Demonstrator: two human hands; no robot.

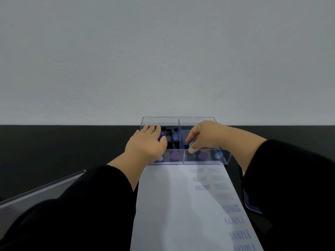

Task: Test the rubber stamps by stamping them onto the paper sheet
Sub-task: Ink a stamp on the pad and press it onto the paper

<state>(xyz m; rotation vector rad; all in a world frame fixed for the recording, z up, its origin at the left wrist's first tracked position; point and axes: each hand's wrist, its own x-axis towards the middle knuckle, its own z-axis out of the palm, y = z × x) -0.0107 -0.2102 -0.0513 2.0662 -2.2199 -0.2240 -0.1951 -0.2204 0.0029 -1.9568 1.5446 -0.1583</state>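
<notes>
While both hands reach into the clear organiser (206,157), the right hand (204,136) pinches a blue-capped stamp (191,143) and the left hand (147,144) curls on a purple-capped stamp (161,137). Next, lift one and press it squarely on a bare part of the paper sheet (172,205), just in front.

Your left hand (146,144) is hiding most of a purple stamp (161,137); your paper sheet (174,205) is running off the bottom edge, its upper stamped words (197,171) blurring beyond reading.
</notes>
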